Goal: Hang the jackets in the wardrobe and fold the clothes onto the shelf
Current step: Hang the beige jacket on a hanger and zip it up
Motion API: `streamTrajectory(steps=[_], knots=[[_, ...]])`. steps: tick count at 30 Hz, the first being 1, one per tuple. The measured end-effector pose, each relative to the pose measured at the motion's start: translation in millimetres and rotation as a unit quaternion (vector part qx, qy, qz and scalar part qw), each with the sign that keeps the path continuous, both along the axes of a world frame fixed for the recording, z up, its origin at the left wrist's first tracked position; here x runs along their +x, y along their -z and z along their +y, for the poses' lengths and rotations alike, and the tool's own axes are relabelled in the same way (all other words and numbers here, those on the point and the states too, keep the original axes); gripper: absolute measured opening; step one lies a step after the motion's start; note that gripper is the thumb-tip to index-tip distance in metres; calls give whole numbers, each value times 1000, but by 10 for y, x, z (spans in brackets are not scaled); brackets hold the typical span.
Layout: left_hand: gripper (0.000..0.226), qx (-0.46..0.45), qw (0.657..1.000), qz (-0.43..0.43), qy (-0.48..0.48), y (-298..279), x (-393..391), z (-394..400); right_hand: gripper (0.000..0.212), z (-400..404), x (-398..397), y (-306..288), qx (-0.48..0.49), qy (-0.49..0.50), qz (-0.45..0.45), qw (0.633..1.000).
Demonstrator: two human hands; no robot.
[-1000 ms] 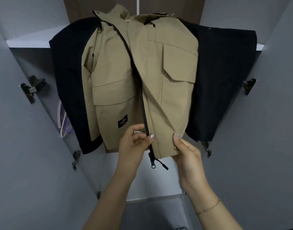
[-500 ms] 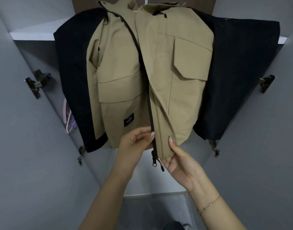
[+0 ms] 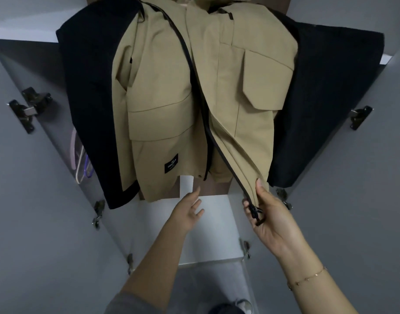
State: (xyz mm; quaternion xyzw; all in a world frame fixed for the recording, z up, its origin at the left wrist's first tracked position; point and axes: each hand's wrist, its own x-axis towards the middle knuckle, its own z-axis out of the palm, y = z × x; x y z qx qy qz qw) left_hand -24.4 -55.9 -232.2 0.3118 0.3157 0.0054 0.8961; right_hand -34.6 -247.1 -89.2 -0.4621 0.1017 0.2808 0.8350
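so the tan jacket (image 3: 171,105) is hanging in the wardrobe with its front open, zipper line running top to bottom. my right hand (image 3: 270,214) pinches the right flap's bottom corner by the zipper pull (image 3: 255,213). my left hand (image 3: 190,211) is loose-fingered, holding nothing, just below the left hem, so i'd guess it's the nearer one to grab that edge.

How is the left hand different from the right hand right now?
The right hand pinches the bottom corner of the tan jacket by its zipper; the left hand holds nothing, its fingers straight. The right hand touches the fabric; the left hand sits just below the jacket's other front edge. The right wrist wears a thin bracelet; the left wrist shows none. Both reach up toward the hem.
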Motion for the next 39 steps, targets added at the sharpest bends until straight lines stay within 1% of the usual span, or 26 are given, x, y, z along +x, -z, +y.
streamTrajectory(steps=[3,5,7,10,11,13,15,17,21,23,25,26,28,32,34,36,39], knots=[[54,-54,998,-36,-26,72,309,61,19,-11,30,-4,7,-3,-9,1000],[49,-74,994,-58,-50,160,437,90,18,-24,59,24,-3,-2,-30,1000],[48,-88,992,-71,-56,234,489,80,19,-53,101,57,-17,-2,-51,999],[50,-85,992,-71,-53,243,427,47,23,-80,154,94,-23,-14,-68,997],[47,-79,993,-68,-54,211,371,30,24,-79,161,106,-21,-21,-68,997],[31,-67,993,-78,-53,119,199,-14,27,-89,148,137,-7,-41,-68,997],[13,-62,990,-122,-23,-5,-65,-76,27,-110,104,175,21,-68,-81,994],[8,-63,986,-156,5,-123,-375,-138,24,-135,26,207,44,-79,-100,991],[16,-20,977,-210,33,-409,-960,-256,22,-171,-178,266,81,-105,-130,983],[21,13,976,-216,35,-624,-1224,-300,16,-181,-286,271,49,-146,-169,974],[44,50,977,-208,24,-829,-1427,-319,7,-176,-392,253,-8,-180,-217,959],[47,72,978,-195,12,-926,-1507,-322,6,-170,-434,249,-21,-182,-228,956],[29,114,976,-184,-25,-1130,-1610,-338,10,-156,-501,233,-10,-167,-226,960],[21,119,956,-224,-149,-1469,-1649,-385,12,-83,-641,173,33,-110,-218,969],[16,123,946,-241,-176,-1573,-1624,-450,17,-18,-732,141,51,-79,-216,972],[14,137,942,-240,-190,-1621,-1590,-568,31,43,-822,106,66,-45,-212,974],[14,149,937,-248,-195,-1613,-1567,-754,36,90,-935,60,84,-2,-216,973]])
